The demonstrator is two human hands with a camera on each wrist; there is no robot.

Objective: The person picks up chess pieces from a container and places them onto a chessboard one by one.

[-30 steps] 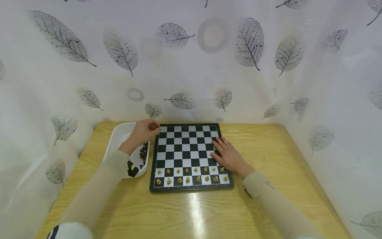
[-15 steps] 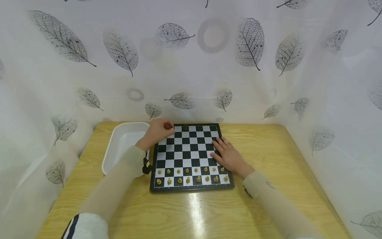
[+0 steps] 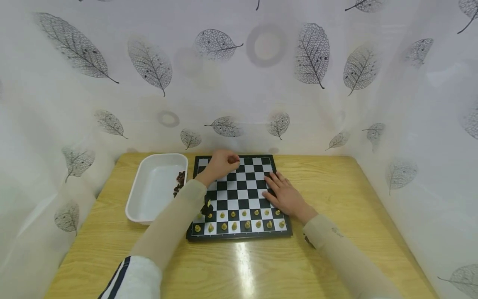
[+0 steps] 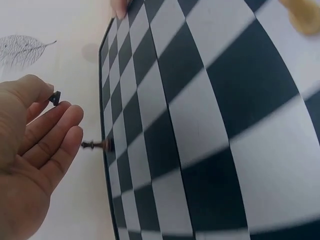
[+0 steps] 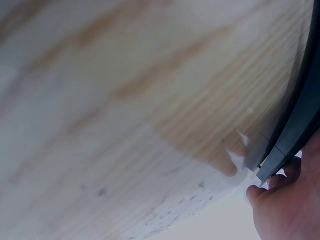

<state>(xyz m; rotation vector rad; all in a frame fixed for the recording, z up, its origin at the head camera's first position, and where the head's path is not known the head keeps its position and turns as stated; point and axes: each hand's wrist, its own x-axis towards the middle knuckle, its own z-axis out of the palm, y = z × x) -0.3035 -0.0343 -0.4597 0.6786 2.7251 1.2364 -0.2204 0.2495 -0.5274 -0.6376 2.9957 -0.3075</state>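
Between thumb and forefinger, my left hand [image 3: 220, 165] pinches a small dark chess piece [image 4: 55, 98] over the far row of the chessboard [image 3: 243, 194]. Most of that piece is hidden by the fingers. Close by the same fingertips, a taller dark chess piece [image 4: 104, 145] stands on the board's far row; the left hand covers it in the head view. My right hand [image 3: 287, 200] rests on the board's right edge, fingers spread. Yellow chess pieces [image 3: 234, 226] stand in two rows along the near side.
A white plastic tray [image 3: 140, 182] sits left of the board, with several dark chess pieces [image 3: 181, 178] heaped at its right side. The wooden table [image 3: 328, 178] runs back to a leaf-print curtain [image 3: 231, 95], which also closes in both sides.
My left hand has moved right, from beside the tray at the board's far left corner to the middle of the far row, carrying the small dark chess piece. The right hand stays put.
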